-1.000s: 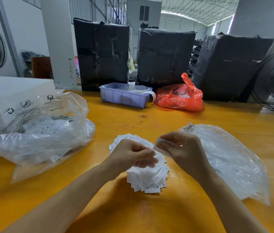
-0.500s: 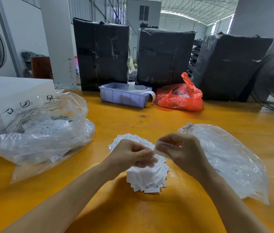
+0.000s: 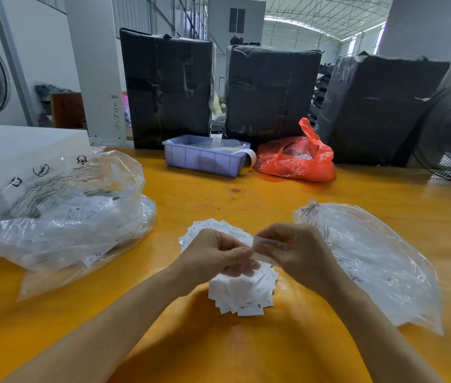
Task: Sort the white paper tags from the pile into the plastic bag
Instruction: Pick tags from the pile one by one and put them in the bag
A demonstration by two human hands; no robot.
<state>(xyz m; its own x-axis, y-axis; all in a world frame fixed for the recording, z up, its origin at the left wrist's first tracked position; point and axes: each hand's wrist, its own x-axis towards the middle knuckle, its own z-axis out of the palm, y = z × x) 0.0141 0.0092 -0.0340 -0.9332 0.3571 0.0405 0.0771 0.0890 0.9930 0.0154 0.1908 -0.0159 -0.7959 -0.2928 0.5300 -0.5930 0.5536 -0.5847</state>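
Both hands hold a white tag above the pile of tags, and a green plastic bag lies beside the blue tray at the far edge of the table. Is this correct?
Not quite. The head view shows that the plastic bag beside the blue tray is red, not green. The rest holds: left hand and right hand hold a white tag above the pile.

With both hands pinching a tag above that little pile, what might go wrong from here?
1. The pile of tags is fanned out loosely under the wrists; a brush from the left hand might scatter it.
2. The right hand pinches a thin tag; two stuck together may pass as one.
3. The plastic bag lies flat, so tags may miss its mouth.
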